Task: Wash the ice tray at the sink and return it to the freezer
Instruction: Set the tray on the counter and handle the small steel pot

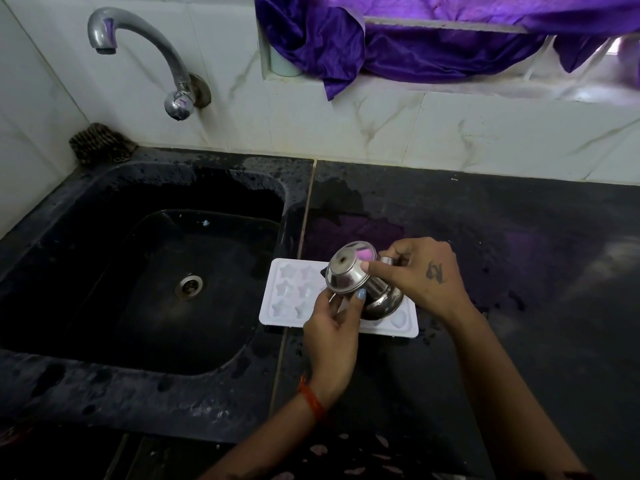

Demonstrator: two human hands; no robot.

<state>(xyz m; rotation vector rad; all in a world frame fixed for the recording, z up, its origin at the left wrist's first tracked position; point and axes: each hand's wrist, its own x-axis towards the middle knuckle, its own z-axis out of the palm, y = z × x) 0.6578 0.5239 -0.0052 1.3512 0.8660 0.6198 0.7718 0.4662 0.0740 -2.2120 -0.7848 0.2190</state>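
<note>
A white ice tray (287,296) with star and heart shaped cells lies flat on the dark counter just right of the sink (138,271). Above it both hands hold small steel bowls. My left hand (332,334) grips the rim of an upturned steel bowl (346,271), thumb on its side. My right hand (426,275) holds a second steel bowl (382,299) underneath and to the right, with a finger pressed on the upper bowl. The bowls hide the tray's middle.
A chrome tap (138,46) juts from the tiled wall above the sink's left part. A scrubber (100,143) sits at the sink's back left corner. Purple cloth (415,39) hangs from the window ledge. The black counter (485,237) is wet near the tray.
</note>
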